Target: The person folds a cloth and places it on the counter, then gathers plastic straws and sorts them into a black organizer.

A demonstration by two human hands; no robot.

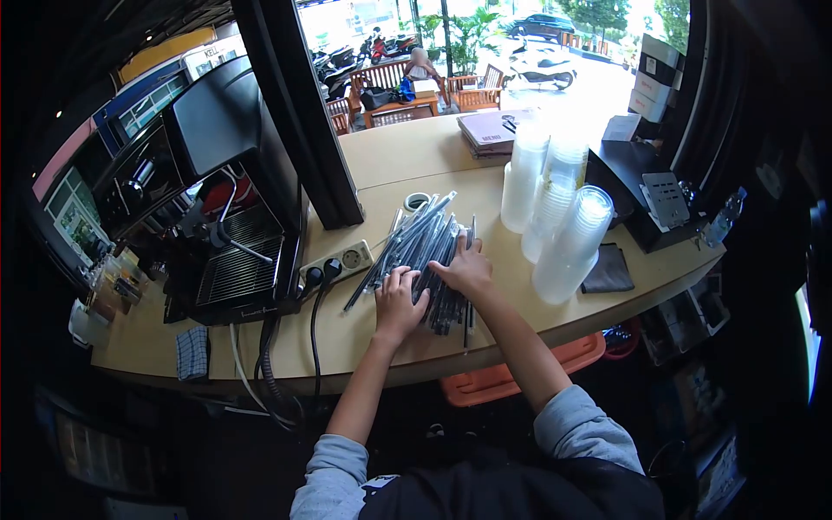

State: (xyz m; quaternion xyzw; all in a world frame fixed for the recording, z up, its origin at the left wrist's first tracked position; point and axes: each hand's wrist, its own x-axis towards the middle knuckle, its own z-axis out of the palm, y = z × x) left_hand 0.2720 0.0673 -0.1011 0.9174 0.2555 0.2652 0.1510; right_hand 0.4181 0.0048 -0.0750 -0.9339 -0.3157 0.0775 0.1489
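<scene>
Gathering wrapped straws, seemingly | left hand is resting curled, right hand spread, on them; grasp: cannot tell | next move probably requiring levelled ends

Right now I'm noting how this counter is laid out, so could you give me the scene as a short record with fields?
Main item: loose pile of dark straws on the counter
Hands: left hand on the pile's near left; right hand on its right side
Grip: cannot tell whether either hand grips any
Right of pile: stacked clear cups
Left of pile: power strip, then coffee machine
Behind cups: menus
</scene>
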